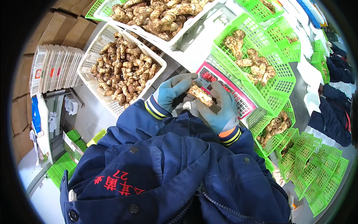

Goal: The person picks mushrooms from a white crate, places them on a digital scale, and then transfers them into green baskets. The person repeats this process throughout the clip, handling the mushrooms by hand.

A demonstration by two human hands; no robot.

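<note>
My left hand [176, 90], in a blue and grey work glove, grips a matsutake-like mushroom [200, 94] near its upper end. The mushroom lies slantwise in front of my chest, its pale stem end pointing to the right. Around that end my right hand [219, 107], gloved alike, is half curled with thumb and fingers apart; whether it touches the stem I cannot tell. Just beyond the hands sits a digital scale [242, 105] with a pink-red panel and lit red digits. A green plastic basket [282, 75] with several mushrooms [256, 65] rests on top of it.
To the left stands a white crate [112, 107] full of small mushrooms [123, 70]. A second white crate [181, 36] at the back holds larger ones. Stacked white baskets [56, 71] and cardboard boxes [60, 28] line the left. Green baskets [313, 168] spread right, near other people's dark sleeves [325, 117].
</note>
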